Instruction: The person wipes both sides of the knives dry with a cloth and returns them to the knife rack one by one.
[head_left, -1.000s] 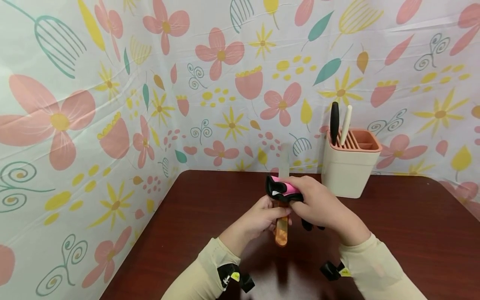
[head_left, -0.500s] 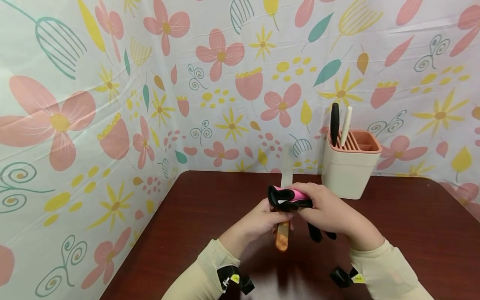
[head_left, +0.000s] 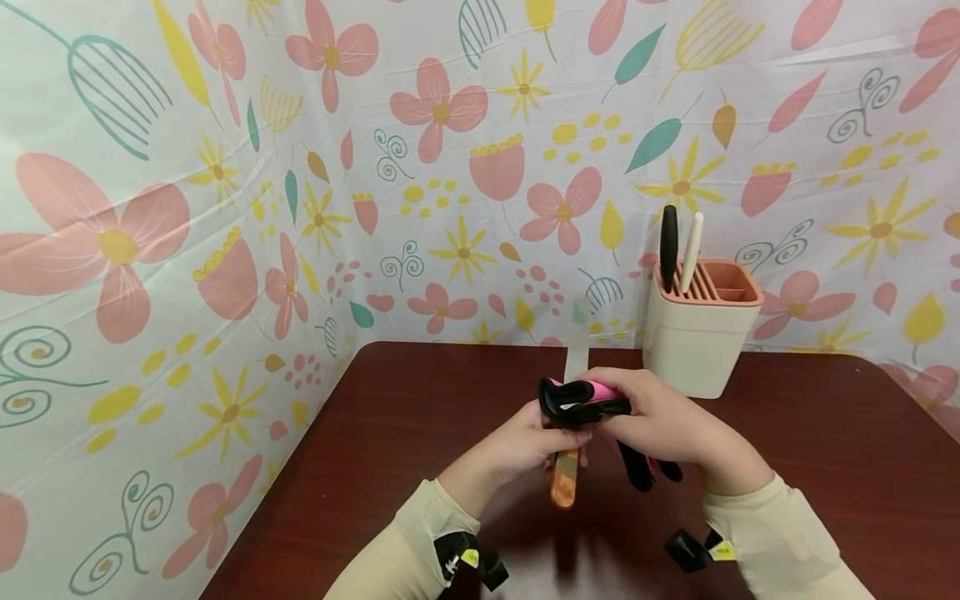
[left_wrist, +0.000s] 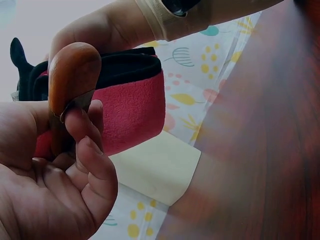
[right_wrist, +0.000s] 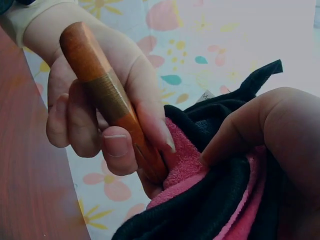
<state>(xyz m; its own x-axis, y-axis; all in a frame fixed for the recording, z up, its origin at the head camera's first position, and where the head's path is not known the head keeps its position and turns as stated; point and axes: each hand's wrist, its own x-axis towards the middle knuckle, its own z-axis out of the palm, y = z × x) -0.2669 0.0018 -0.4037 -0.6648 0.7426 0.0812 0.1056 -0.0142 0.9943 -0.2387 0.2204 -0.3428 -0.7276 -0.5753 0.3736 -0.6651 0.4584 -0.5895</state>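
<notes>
My left hand (head_left: 517, 446) grips the orange-brown handle of a knife (head_left: 564, 485). In the right wrist view the handle (right_wrist: 90, 60) has a brass-coloured band. The pale blade (head_left: 577, 354) points away from me, toward the wall. My right hand (head_left: 660, 417) holds a folded pink cloth with black edging (head_left: 581, 404) over the knife where handle meets blade. Folds of that cloth (left_wrist: 130, 110) hide this part of the knife. Black ends of the cloth hang below my right hand. In the left wrist view, left fingers (left_wrist: 95, 165) curl around the handle.
A cream knife block (head_left: 686, 350) with an orange slotted top stands at the back right of the dark wooden table (head_left: 420, 392). A black-handled knife (head_left: 669, 250) and a white-handled knife (head_left: 693, 250) stand in it. Flower-patterned sheeting (head_left: 442, 167) covers the walls behind and at left.
The right hand and cloth have moved slightly right and toward me, showing more of the blade above the cloth. The knife handle has shifted a little toward me, still in the left hand.
</notes>
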